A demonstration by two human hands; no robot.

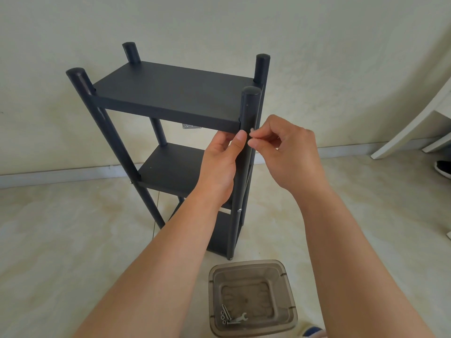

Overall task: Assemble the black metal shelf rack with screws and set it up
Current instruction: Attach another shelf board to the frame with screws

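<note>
The black metal shelf rack (pixel 170 98) is standing upright on the pale floor (pixel 61 240) close to the wall (pixel 219 20), with its four round posts rising a little above the top shelf (pixel 168 91). A middle shelf (pixel 175 167) and a bottom shelf (pixel 219 235) are sitting lower in the frame.

Both hands are working at the near right post (pixel 246 152), just under the top shelf's corner. The left hand (pixel 219 162) is wrapping around the post from the left, thumb lying along its front and fingers reaching behind, under the shelf edge. The right hand (pixel 285 152) is pinching a small screw (pixel 251 131) between thumb and forefinger, holding it against the side of the post; the other fingers are curling loosely. The screw itself is too small to make out in detail.

Lower on the same post, a silvery screw head (pixel 239 210) is showing.

On the floor near the rack's foot, a translucent brown plastic container (pixel 252 298) is holding several spare screws (pixel 224 315) and a small wrench (pixel 240 318) in its near left corner. At the far right, part of a white piece of furniture (pixel 415 123) and a dark shoe (pixel 443 168) are showing.
</note>
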